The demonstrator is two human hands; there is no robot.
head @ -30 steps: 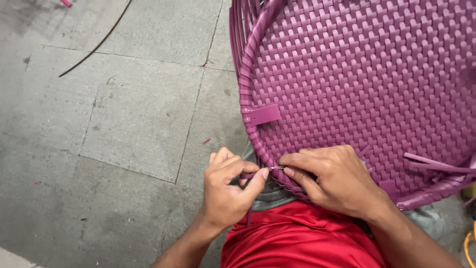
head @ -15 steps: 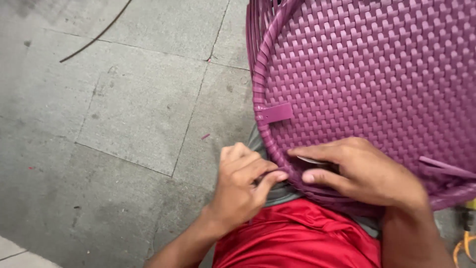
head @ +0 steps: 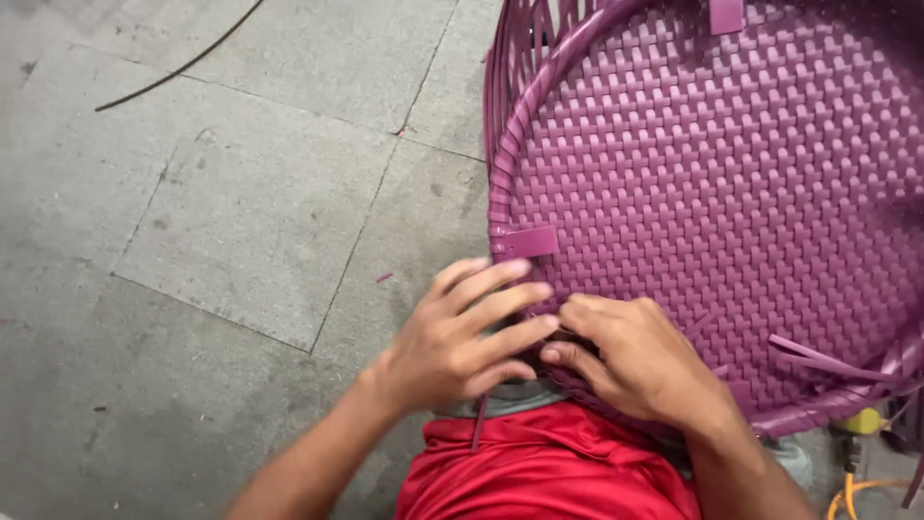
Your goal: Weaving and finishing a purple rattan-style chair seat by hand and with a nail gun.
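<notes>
A large round purple woven seat (head: 712,193) of flat plastic strips fills the upper right. Its near rim rests against my lap in red shorts (head: 549,472). My left hand (head: 462,342) lies at the near rim with fingers stretched toward the weave, and a thin purple strip (head: 477,424) hangs down from under it. My right hand (head: 635,361) presses on the weave right beside it, fingertips curled at the rim and touching the left fingers. A short loose strip end (head: 527,242) sticks out of the rim just above my left hand.
Grey concrete slab floor (head: 241,212) with seams lies to the left. A dark thin cord (head: 183,63) lies at the top left. Loose purple strip ends (head: 828,361) jut from the rim at the right, next to a yellow object and orange cable (head: 861,453).
The view has shifted closer, so the seat looks larger. My left hand has opened from a pinch to stretched fingers over the rim. My right hand stays on the weave.
</notes>
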